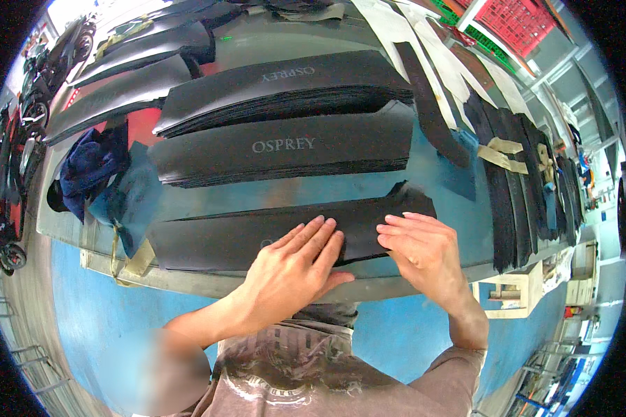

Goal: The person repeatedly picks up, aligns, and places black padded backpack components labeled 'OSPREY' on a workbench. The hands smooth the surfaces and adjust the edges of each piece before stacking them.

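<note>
In front of me a long black strip-shaped panel of fabric or leather-like sheet lies near the table's front edge, with pale lettering partly covered by my left hand. My left hand rests flat on its middle, fingers stretched up and to the right. On the panel's right part lies my right hand, its fingers extended leftward and its thumb mostly out of sight. Just beyond are two stacks of similar black lettered panels, a nearer stack and a farther stack.
More black panels lie at the far left. Dark blue cloth is bunched on the table's left side. Tied bundles of dark strips hang over the right side, near long white strips. A red crate stands at the back right.
</note>
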Demonstrator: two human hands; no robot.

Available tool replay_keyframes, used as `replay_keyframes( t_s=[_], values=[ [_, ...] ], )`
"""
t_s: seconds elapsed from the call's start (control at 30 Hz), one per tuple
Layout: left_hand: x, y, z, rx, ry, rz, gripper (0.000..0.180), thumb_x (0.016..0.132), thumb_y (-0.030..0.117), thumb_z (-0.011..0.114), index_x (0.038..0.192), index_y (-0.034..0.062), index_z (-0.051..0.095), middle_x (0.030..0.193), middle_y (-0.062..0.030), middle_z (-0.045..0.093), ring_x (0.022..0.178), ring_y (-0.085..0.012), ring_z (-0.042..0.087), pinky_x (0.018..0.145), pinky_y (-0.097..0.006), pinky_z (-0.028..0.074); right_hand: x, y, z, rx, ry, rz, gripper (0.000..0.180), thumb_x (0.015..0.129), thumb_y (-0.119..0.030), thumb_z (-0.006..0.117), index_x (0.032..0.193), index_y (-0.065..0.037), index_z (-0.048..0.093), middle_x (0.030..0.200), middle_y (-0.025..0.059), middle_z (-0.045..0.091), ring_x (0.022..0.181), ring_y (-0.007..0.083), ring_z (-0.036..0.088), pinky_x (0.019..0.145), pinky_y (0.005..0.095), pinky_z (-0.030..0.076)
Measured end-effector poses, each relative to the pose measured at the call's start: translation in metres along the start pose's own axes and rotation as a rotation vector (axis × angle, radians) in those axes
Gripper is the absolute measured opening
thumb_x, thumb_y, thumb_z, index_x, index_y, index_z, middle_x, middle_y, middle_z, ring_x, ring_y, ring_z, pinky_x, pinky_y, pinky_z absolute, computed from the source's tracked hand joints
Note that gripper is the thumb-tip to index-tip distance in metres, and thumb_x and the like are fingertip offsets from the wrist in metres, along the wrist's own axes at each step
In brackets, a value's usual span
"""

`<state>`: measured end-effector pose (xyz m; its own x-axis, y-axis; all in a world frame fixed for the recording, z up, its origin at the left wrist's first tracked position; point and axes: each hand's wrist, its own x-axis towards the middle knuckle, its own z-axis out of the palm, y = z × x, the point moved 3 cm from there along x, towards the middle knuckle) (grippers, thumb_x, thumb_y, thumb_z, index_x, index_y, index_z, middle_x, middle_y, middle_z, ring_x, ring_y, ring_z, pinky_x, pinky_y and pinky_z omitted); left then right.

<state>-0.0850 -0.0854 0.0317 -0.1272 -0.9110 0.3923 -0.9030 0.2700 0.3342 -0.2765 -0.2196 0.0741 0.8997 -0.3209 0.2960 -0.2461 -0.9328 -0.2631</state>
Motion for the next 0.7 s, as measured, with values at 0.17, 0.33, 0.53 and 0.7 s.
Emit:
replay_keyframes(
  t_s=[0.17,0.33,0.53,0.7],
  values=[
    [0.006,-0.004,0.0,-0.015,0.014,-0.022,0.041,0.098,0.029,0.075,0.125,-0.0024,0.07,0.13,-0.0201,0.075,0.124,-0.0352,0.072,0.102,-0.044,0.061,0.012,0.001,-0.008,0.072,-0.063,0.079,0.018,0.079,-0.006,0.083,0.097,-0.005,0.08,0.105,0.0089,0.082,0.107,0.0284,0.079,0.1,0.0456,0.06],
    [0.008,-0.007,-0.002,-0.062,-0.029,-0.065,0.024,0.098,0.012,0.071,0.118,-0.0014,0.069,0.128,-0.0204,0.075,0.124,-0.0355,0.072,0.101,-0.045,0.062,0.024,-0.006,-0.014,-0.032,-0.055,0.104,0.02,0.084,-0.014,0.081,0.103,-0.005,0.079,0.112,0.0088,0.081,0.108,0.0271,0.077,0.105,0.0464,0.057],
    [0.015,-0.005,-0.008,-0.059,0.039,-0.079,0.029,0.091,0.007,0.072,0.119,-0.0011,0.068,0.129,-0.0206,0.075,0.123,-0.0353,0.072,0.099,-0.044,0.063,0.02,-0.01,-0.015,-0.204,-0.026,-0.048,0.024,0.088,-0.018,0.074,0.11,-0.008,0.077,0.119,0.0089,0.079,0.11,0.0244,0.075,0.111,0.048,0.053],
    [0.009,-0.014,-0.018,0.084,0.044,-0.069,0.04,0.089,0.008,0.066,0.127,-0.0027,0.068,0.13,-0.0215,0.074,0.121,-0.0338,0.074,0.097,-0.042,0.063,0.023,-0.022,-0.029,-0.351,0.017,-0.167,0.022,0.088,-0.016,0.073,0.109,-0.009,0.077,0.119,0.0061,0.078,0.113,0.0237,0.073,0.111,0.0493,0.053]
  ],
)
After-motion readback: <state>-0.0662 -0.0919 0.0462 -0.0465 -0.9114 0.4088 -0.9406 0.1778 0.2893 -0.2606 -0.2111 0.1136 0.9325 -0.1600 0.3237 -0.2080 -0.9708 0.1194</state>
